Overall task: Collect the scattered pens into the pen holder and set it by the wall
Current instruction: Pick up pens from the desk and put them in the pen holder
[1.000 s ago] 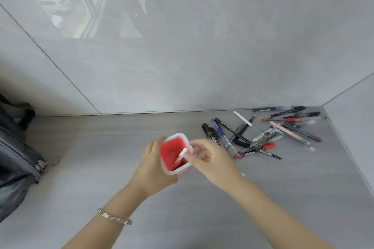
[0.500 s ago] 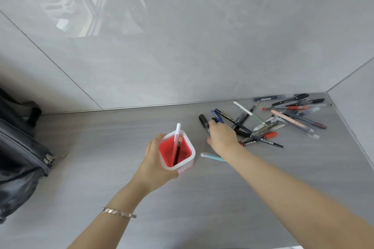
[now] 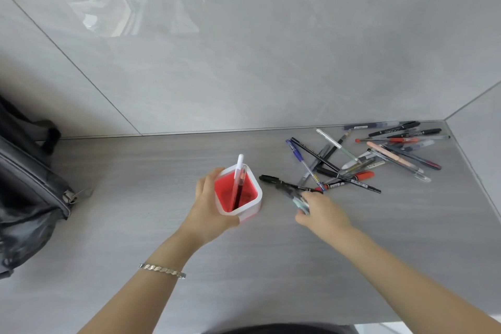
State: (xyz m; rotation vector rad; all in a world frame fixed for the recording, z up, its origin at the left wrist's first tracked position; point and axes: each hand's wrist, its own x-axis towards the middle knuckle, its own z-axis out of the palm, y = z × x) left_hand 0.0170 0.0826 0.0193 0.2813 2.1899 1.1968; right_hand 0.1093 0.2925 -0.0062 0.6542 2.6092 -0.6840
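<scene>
Head view, and the left hand [image 3: 210,214] is wrapped around the pen holder [image 3: 238,192], grip clamped on its side wall, holding it upright mid-surface, well short of the wall [image 3: 271,62]. Two pens stand in it already, a white one [image 3: 238,171] leaning out past the rim. The right hand [image 3: 322,214] has its grip closed on a small blurred bunch, a black marker [image 3: 282,184] among them; how many, I cannot tell. The rest of the pens [image 3: 379,154] lie crossed in a heap toward the far right corner of the surface. These look light, stiff and smooth, likely to roll or slip, so pinching mid-barrel seems safest. The holder looks like light plastic and could tip, hence the steadying hand. The surface [image 3: 135,171] is grey woodgrain, the wall glossy grey tile, with a dark bag [image 3: 29,184] at the left edge.
</scene>
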